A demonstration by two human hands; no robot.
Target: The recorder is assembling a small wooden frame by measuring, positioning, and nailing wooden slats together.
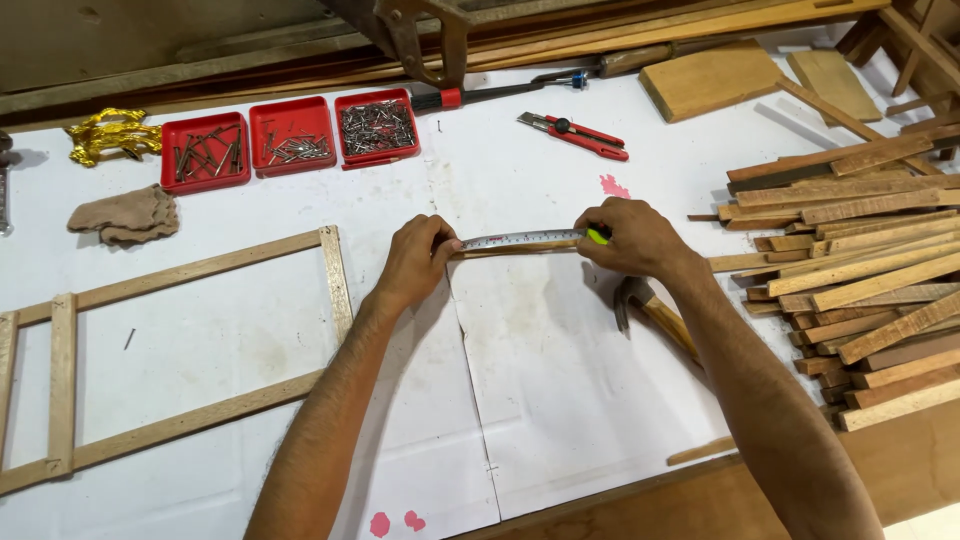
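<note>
Tape measure [522, 239] left-to-right across table

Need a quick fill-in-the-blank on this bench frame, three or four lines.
1. Both hands stretch a measuring tape along a thin ____ strip.
2. The nails sit in three ____ trays.
3. The hammer lies under the ____ forearm.
4. The utility knife has a ____ body.

Missing words: wooden; red; right; red

Head camera looks steeply down (close) over the workbench [250, 330]
</note>
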